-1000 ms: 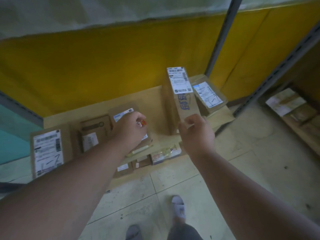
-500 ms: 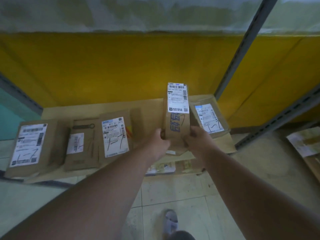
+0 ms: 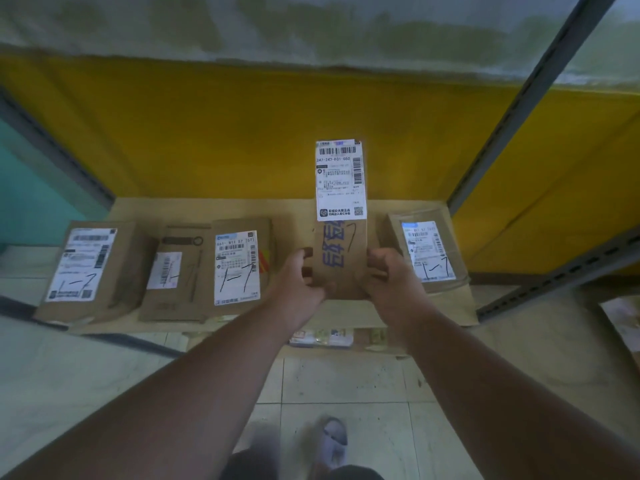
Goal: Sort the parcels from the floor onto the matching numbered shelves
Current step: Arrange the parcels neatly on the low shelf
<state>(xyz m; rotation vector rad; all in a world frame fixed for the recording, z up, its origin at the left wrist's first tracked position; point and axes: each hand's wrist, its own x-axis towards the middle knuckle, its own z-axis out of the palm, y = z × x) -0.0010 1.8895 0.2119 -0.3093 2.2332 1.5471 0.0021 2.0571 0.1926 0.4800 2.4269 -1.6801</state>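
Yellow wall [image 3: 242, 133] behind; tiled floor [image 3: 346, 382] below.

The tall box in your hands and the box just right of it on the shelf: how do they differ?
The tall box stands upright, gripped by the left hand and right hand; the right-hand box leans back, untouched. The tall box shows blue printed characters; the right-hand box shows handwritten "1-7". Both are brown cardboard with white labels.

The tall brown carton [image 3: 341, 258] bore blue characters and a white barcoded label [image 3: 338, 180]; the wall [image 3: 242, 133] was yellow.
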